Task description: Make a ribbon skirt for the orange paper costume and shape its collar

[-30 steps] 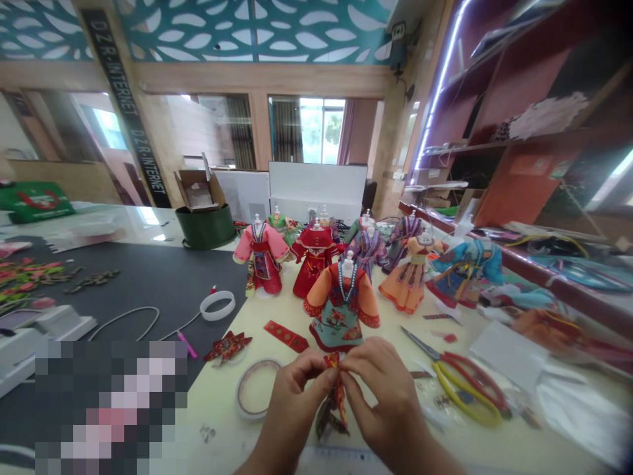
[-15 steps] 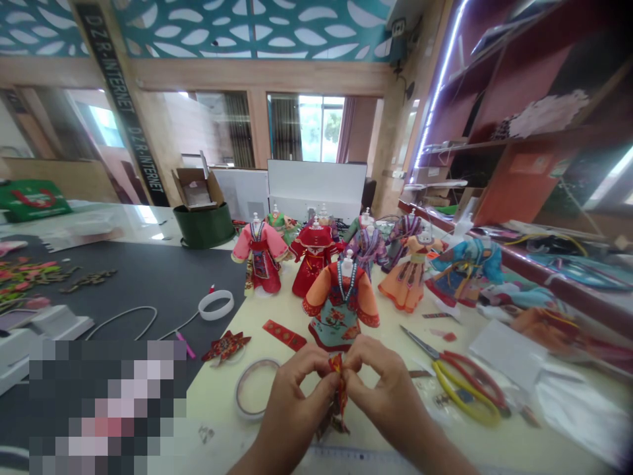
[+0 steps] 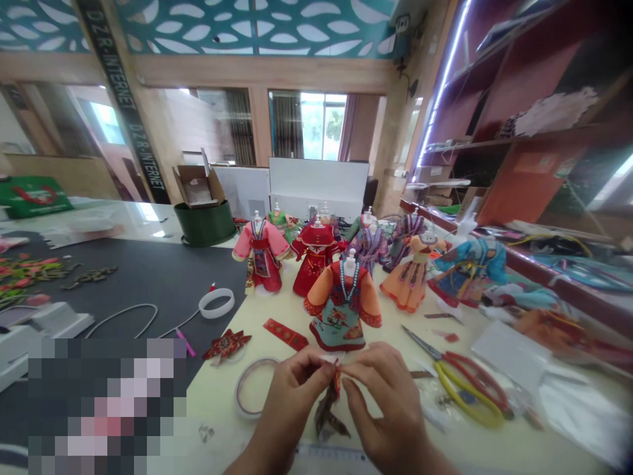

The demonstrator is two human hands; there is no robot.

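My left hand (image 3: 291,402) and my right hand (image 3: 383,396) meet low in the middle of the view, both pinching a small red patterned paper piece (image 3: 332,396) that hangs down between the fingertips. Just beyond them stands a small mannequin in an orange and teal paper dress (image 3: 342,305). A roll of tape (image 3: 254,394) lies to the left of my left hand. Scissors with red and yellow handles (image 3: 462,382) lie to the right of my right hand.
Several more dressed mannequins (image 3: 316,260) stand in a row behind. A red paper strip (image 3: 285,334) and a folded red piece (image 3: 226,344) lie on the cream table (image 3: 217,396). A dark mat (image 3: 138,277) with a white ring (image 3: 216,303), a green bin (image 3: 205,224) and shelves (image 3: 534,138) on the right surround it.
My hands have dropped slightly and drawn the paper piece lower; the fingers have shifted their pinch on its top edge. Nothing else on the table has moved.
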